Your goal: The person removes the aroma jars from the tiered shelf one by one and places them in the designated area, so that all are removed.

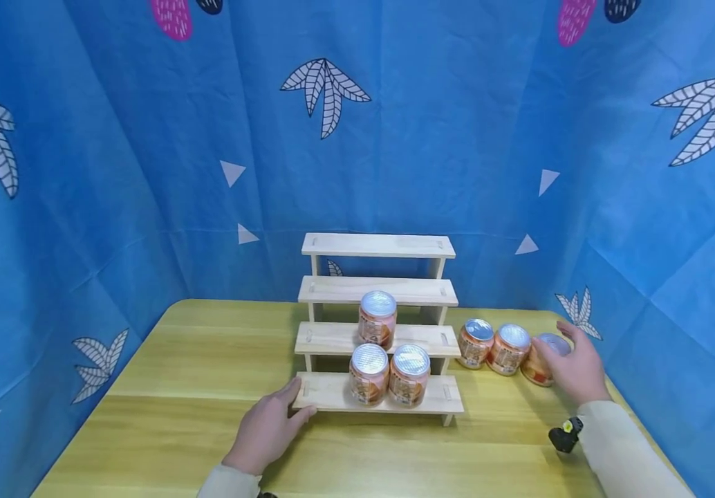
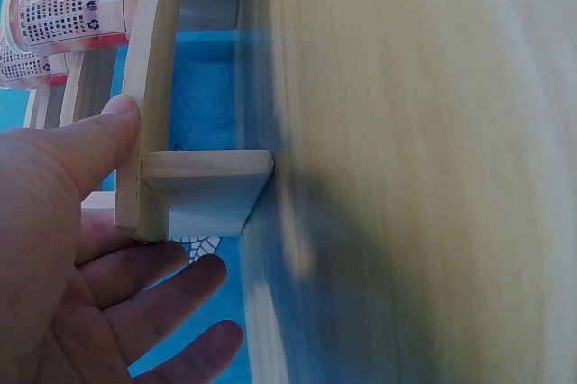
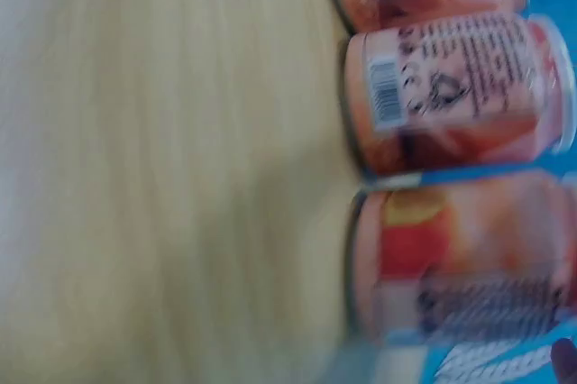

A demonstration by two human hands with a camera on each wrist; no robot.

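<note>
My left hand (image 1: pixel 268 425) grips the left end of the lowest step of a four-tier wooden display stand (image 1: pixel 326 393), thumb (image 2: pixel 108 136) on the board and a finger curled beneath. Two orange-labelled jars (image 1: pixel 368 377) with silver lids stand side by side on that step. Another jar (image 1: pixel 377 321) sits on the second step. My right hand (image 1: pixel 575 366) is spread around the top of the rightmost jar (image 1: pixel 538 370) on the table. Its thumb is by the lid's left side, its fingers beyond the lid. Only a fingertip (image 3: pixel 565 361) shows in the right wrist view, beside that jar.
Two more jars (image 1: pixel 474 346) (image 1: pixel 509 351) stand left of the rightmost one, close together, right of the stand. The wooden table (image 1: pixel 208 360) is enclosed by blue patterned cloth (image 1: pixel 426 138) at the back and sides. The upper two steps (image 1: pixel 377 244) hold no jars.
</note>
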